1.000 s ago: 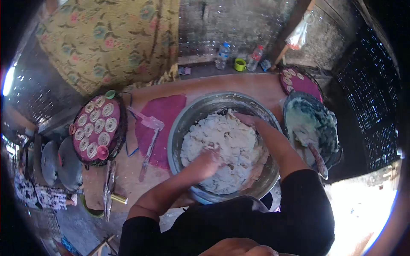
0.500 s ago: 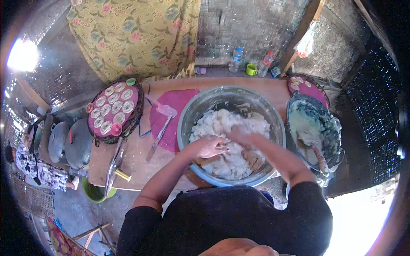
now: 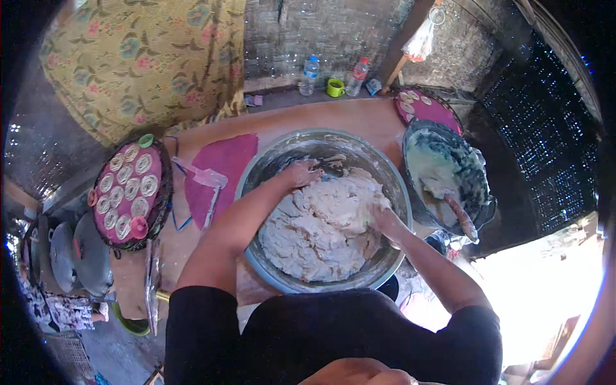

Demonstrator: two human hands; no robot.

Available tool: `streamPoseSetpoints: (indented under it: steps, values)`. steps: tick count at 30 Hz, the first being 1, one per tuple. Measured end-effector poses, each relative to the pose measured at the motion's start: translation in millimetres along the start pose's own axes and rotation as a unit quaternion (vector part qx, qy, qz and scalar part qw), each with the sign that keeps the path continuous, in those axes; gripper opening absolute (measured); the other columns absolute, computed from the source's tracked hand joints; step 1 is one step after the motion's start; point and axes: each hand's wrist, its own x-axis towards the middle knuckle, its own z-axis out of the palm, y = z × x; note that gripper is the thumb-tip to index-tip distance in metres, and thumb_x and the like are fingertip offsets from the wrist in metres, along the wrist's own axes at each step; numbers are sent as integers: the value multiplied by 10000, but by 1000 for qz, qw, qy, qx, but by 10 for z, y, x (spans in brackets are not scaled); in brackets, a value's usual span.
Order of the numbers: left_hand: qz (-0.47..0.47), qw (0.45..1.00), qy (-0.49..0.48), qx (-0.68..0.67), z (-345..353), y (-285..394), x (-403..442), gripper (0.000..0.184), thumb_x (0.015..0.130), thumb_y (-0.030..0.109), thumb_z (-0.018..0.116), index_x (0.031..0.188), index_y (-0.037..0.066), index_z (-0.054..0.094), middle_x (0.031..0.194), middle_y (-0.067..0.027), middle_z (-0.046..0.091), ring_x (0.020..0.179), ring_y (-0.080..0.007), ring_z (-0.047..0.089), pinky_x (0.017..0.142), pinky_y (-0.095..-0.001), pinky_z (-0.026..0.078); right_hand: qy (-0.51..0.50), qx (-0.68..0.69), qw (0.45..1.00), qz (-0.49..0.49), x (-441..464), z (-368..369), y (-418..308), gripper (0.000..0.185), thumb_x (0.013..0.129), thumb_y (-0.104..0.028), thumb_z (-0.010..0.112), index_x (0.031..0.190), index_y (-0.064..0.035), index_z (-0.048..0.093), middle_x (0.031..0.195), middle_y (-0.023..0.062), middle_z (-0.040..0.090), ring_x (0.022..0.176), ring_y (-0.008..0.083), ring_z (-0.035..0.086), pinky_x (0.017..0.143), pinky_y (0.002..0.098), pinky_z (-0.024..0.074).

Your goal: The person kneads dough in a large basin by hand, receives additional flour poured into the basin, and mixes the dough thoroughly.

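Observation:
A large grey basin point(image 3: 247, 247) in front of me holds a big lump of pale, crumbly dough point(image 3: 321, 224). My left hand point(image 3: 301, 174) lies at the dough's far left edge, close to the basin's inner wall, its fingers stretched out and a little apart. At the right side of the dough, my right hand point(image 3: 384, 221) is closed on its edge; those fingertips are partly sunk in and hidden. Left of the basin, a pinkish flat-bladed spatula point(image 3: 210, 179) rests on a magenta sheet point(image 3: 221, 157).
On the left, a round tray point(image 3: 156, 186) carries several coiled dough pieces. A dark bowl of pale batter point(image 3: 443, 173) with a stick stands right, before another tray point(image 3: 443, 115). Two bottles point(image 3: 309, 76) and a green cup point(image 3: 335, 88) stand behind. Another person's patterned clothing point(image 3: 67, 312) shows at lower left.
Loose white flour covered the basin's contents; now a lumpy, beige dough mass shows on top. My hands have moved apart, left to the far edge, right to the side. The view has shifted.

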Motion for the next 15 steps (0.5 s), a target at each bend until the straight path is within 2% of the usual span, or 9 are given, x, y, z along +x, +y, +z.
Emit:
streamPoseSetpoints:
  steps: [1, 2, 3, 5, 7, 9, 10, 12, 15]
  values:
    - [5, 1000, -2, -5, 42, -38, 134, 524, 850, 477, 400, 1165, 69, 495, 1143, -175, 524, 1052, -261, 507, 895, -338, 377, 5, -3, 1000, 4, 105, 30, -123, 584, 838, -523, 397, 1094, -16, 530, 1012, 168, 581, 946, 264, 552, 802, 368, 426]
    - [9, 998, -51, -25, 72, -110, 284, 572, 847, 514, 362, 1173, 62, 490, 1153, -175, 518, 1062, -273, 498, 911, -342, 362, -64, 217, 972, 60, 223, 119, -271, 609, 841, -542, 366, 1144, -29, 491, 1059, 150, 563, 985, 260, 535, 840, 368, 414]
    - [10, 994, -98, -44, 107, -195, 426, 620, 845, 551, 323, 1181, 55, 485, 1163, -174, 512, 1073, -285, 489, 928, -346, 348, -130, 425, 889, 112, 357, 142, -372, 636, 844, -562, 336, 1194, -43, 452, 1105, 133, 545, 1024, 257, 517, 879, 367, 401]
    - [24, 980, -137, -140, 626, -697, 891, 641, 845, 564, 303, 1187, 52, 481, 1160, -182, 510, 1087, -295, 474, 936, -351, 339, -157, 436, 880, 103, 1002, 248, -26, 639, 845, -568, 323, 1203, -52, 445, 1115, 128, 539, 1029, 249, 515, 894, 369, 395]
    - [47, 959, -164, -228, 731, -750, 1090, 662, 846, 577, 283, 1193, 48, 477, 1157, -191, 509, 1102, -305, 458, 944, -357, 330, -179, 446, 874, 78, 1403, 225, 62, 643, 846, -574, 309, 1212, -62, 439, 1125, 123, 532, 1034, 240, 514, 910, 371, 389]
    - [-85, 969, -114, -204, 511, -489, 904, 732, 809, 641, 270, 1110, 33, 547, 1081, -225, 538, 1017, -302, 497, 907, -362, 353, -278, 422, 861, 67, 1610, 209, -30, 590, 875, -497, 321, 1226, -31, 415, 1176, 104, 498, 1043, 204, 493, 898, 352, 379]
    - [-86, 969, -111, -203, 418, -388, 819, 732, 809, 641, 270, 1110, 33, 547, 1081, -225, 538, 1017, -302, 497, 907, -362, 353, -279, 421, 860, 65, 1777, 202, -21, 590, 875, -497, 321, 1226, -31, 415, 1176, 104, 498, 1043, 204, 493, 898, 352, 379]
    - [-135, 948, -101, -269, 277, -241, 689, 792, 780, 692, 238, 1106, 45, 558, 1105, -201, 530, 1026, -275, 490, 898, -363, 347, -296, 273, 913, -69, 2105, 199, 5, 545, 883, -468, 323, 1204, -44, 445, 1170, 87, 503, 1023, 194, 500, 909, 339, 368]
    - [-142, 935, -123, -302, 239, -276, 689, 832, 751, 729, 238, 1154, 61, 525, 1153, -164, 513, 1050, -248, 480, 910, -358, 343, -280, 193, 939, -42, 1713, 104, -570, 510, 887, -432, 344, 1200, -42, 447, 1175, 75, 499, 1027, 180, 495, 916, 320, 362]
